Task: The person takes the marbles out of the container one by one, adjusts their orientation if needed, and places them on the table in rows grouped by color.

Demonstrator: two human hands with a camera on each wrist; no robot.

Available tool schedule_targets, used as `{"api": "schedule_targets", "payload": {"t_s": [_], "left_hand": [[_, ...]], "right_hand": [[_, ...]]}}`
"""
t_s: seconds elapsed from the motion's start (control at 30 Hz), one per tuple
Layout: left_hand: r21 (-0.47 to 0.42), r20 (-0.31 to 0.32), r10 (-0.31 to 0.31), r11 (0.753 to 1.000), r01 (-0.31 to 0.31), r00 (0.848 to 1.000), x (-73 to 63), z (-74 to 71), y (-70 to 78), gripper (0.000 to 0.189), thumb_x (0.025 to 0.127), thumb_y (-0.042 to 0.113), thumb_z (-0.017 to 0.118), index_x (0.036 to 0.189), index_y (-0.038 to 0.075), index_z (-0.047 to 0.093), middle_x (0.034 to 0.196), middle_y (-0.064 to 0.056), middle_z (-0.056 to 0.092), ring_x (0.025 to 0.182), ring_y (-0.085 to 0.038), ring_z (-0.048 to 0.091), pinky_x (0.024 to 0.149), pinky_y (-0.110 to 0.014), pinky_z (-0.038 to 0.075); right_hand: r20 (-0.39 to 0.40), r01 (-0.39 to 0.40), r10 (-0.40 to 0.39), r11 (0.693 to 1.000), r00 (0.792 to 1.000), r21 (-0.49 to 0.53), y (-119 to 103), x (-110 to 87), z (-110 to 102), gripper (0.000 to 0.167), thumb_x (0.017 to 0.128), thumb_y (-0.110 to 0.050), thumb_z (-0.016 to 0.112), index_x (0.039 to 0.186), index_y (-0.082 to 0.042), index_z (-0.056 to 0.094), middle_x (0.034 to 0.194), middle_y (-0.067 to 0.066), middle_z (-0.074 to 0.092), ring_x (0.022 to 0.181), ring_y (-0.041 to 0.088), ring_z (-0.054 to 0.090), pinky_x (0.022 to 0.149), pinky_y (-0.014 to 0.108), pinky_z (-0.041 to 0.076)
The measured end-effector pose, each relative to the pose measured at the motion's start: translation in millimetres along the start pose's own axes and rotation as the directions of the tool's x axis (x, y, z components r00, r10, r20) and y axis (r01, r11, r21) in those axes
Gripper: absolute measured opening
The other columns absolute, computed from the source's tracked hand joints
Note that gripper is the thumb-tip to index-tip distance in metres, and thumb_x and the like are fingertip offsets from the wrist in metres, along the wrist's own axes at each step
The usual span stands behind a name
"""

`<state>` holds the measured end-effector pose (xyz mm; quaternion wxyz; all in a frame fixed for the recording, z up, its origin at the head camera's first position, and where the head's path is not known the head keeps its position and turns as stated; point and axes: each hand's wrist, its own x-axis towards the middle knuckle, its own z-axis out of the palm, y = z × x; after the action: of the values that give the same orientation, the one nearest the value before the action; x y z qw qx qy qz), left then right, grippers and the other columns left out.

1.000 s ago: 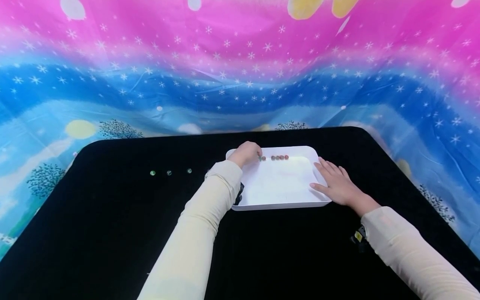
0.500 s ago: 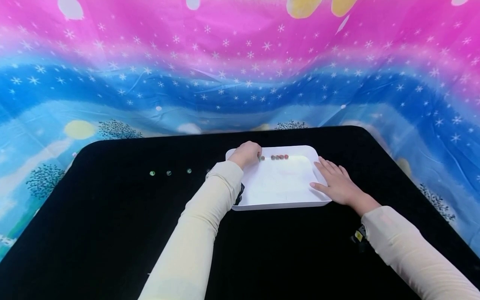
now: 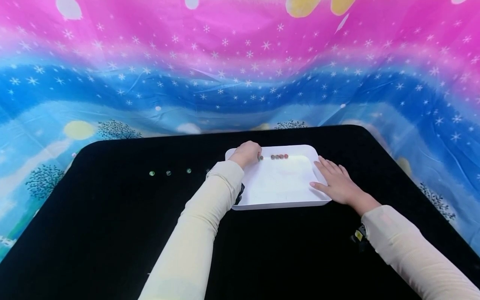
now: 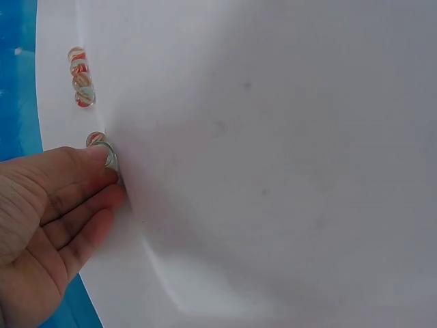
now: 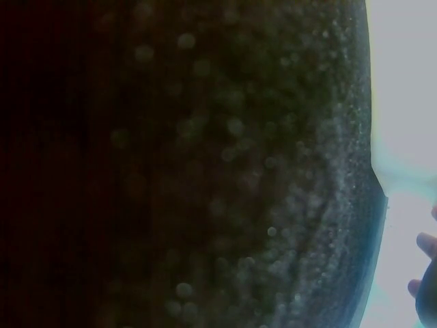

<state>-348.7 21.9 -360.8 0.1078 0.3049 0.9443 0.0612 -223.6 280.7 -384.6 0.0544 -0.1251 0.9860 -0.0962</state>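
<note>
At the far left of a white tray (image 3: 285, 183), my left hand (image 3: 245, 154) pinches a clear greenish marble (image 4: 111, 158) between thumb and index finger. Against it sits an orange-striped marble (image 4: 95, 138), partly behind the thumb in the left wrist view. Beyond a short gap, several red-and-white swirled marbles (image 4: 81, 80) line up along the tray's far wall. My right hand (image 3: 335, 183) lies with straight fingers on the tray's right rim. In the right wrist view only some of its fingertips (image 5: 426, 244) show at the right edge.
On the black table (image 3: 112, 225), left of the tray, lie a green marble (image 3: 151, 173), a clear marble (image 3: 168, 173) and another greenish marble (image 3: 188, 171). One more is partly covered by the left sleeve (image 3: 202, 208). A patterned cloth (image 3: 240, 75) hangs behind the table.
The marble beside my left fingertips has shifted slightly left, closer to them. My right hand and the tray hold their places.
</note>
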Motion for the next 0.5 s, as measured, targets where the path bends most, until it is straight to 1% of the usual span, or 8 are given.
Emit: {"api": "schedule_targets", "payload": {"t_s": [0.17, 0.3, 0.37, 0.5], "left_hand": [[-0.040, 0.011, 0.017, 0.999, -0.016, 1.000, -1.3, -1.7, -2.4, 0.011, 0.085, 0.005, 0.049, 0.080, 0.011, 0.057, 0.086, -0.001, 0.054, 0.074, -0.015, 0.042, 0.065, -0.026, 0.036], [-0.073, 0.021, 0.027, 0.997, -0.026, 0.999, 0.0, -1.4, -5.6, 0.010, 0.084, 0.002, 0.047, 0.081, 0.010, 0.054, 0.084, -0.001, 0.051, 0.073, -0.015, 0.039, 0.063, -0.025, 0.032], [-0.076, 0.016, 0.032, 0.997, -0.031, 0.999, 0.6, -1.1, -6.8, 0.010, 0.083, 0.002, 0.047, 0.081, 0.010, 0.053, 0.083, -0.002, 0.049, 0.073, -0.015, 0.038, 0.062, -0.025, 0.031], [-0.089, 0.012, 0.029, 0.996, -0.028, 0.999, -0.5, -1.4, -7.7, 0.010, 0.083, 0.004, 0.049, 0.083, 0.011, 0.056, 0.084, -0.001, 0.051, 0.075, -0.015, 0.040, 0.064, -0.025, 0.034]], "right_hand": [[-0.007, 0.001, -0.001, 1.000, 1.000, 0.008, -0.1, -0.1, -0.4, 0.079, 0.085, -0.055, 0.036, 0.137, -0.002, 0.012, 0.142, 0.018, 0.002, 0.125, 0.040, 0.007, 0.094, 0.058, 0.002], [-0.020, 0.003, -0.002, 1.000, 1.000, 0.021, -0.9, -0.1, 0.3, 0.078, 0.085, -0.054, 0.038, 0.137, -0.001, 0.014, 0.142, 0.018, 0.004, 0.124, 0.041, 0.008, 0.094, 0.058, 0.003], [-0.022, 0.003, -0.002, 1.000, 1.000, 0.022, -1.2, 0.0, 0.0, 0.078, 0.085, -0.053, 0.039, 0.137, -0.001, 0.015, 0.142, 0.018, 0.004, 0.124, 0.041, 0.008, 0.094, 0.058, 0.003], [-0.020, -0.001, 0.001, 1.000, 1.000, 0.016, -1.1, -0.2, -0.6, 0.078, 0.085, -0.054, 0.039, 0.137, -0.002, 0.015, 0.142, 0.018, 0.005, 0.125, 0.040, 0.009, 0.094, 0.059, 0.004]]}}
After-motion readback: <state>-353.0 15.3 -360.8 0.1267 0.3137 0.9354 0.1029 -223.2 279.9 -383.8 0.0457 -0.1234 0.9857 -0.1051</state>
